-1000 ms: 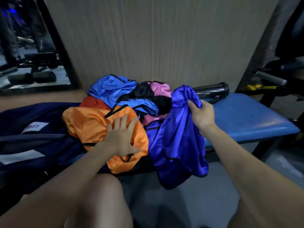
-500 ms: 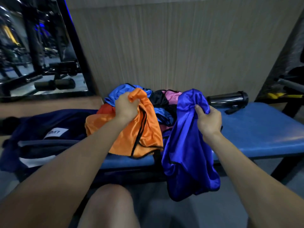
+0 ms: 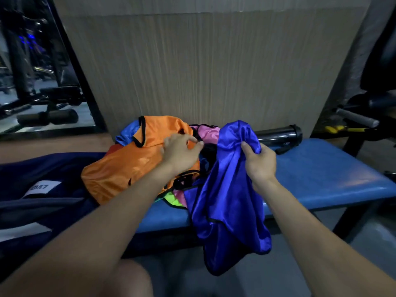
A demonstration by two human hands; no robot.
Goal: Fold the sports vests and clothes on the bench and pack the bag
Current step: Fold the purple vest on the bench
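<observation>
A pile of shiny sports vests lies on the blue padded bench (image 3: 321, 174). On top is an orange vest (image 3: 128, 168) with black trim. My left hand (image 3: 181, 153) hovers at its right edge with loosely curled fingers, holding nothing that I can see. My right hand (image 3: 260, 161) grips the bunched top of a royal blue vest (image 3: 227, 200), which hangs down past the bench's front edge. Pink (image 3: 206, 131), light blue (image 3: 126, 133) and green (image 3: 171, 199) vests peek out from under the pile. The navy bag (image 3: 42, 211) with a white label lies at the left.
A black cylindrical bottle (image 3: 278, 135) lies on the bench against the wood-panel wall (image 3: 203, 71). Gym machine parts stand at the far right (image 3: 355, 118). A mirror (image 3: 38, 82) on the left shows gym gear. My knee (image 3: 128, 279) is below the bench.
My left hand lifted the orange vest, threw it back over the pile and loosened its grip. The right hand kept holding the royal blue vest.
</observation>
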